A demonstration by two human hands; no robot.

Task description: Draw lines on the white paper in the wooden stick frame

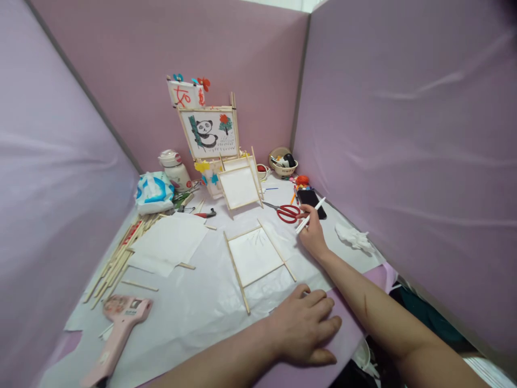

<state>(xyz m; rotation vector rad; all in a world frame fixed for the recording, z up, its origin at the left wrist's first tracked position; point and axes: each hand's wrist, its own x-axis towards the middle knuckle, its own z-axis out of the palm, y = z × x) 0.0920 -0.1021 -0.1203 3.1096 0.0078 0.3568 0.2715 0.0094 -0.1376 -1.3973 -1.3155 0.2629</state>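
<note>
My right hand (312, 233) is closed around a thin white pen (310, 214) and hovers just right of a square wooden-stick frame with white paper (255, 255) lying flat on the table. Close to the near table edge, my left hand (306, 323) rests palm down with its fingers stretched flat on the white paper sheet (194, 307). Red-handled scissors (287, 212) and a black phone (311, 202) lie just beyond my right hand.
A pink glue gun (117, 334) lies at the near left, with wooden sticks (117, 258) and white sheets (169, 242) behind it. At the back are a panda picture frame (209, 132), a blank frame (239, 187), a bottle (174, 168) and a bowl (285, 166). Purple walls enclose the table.
</note>
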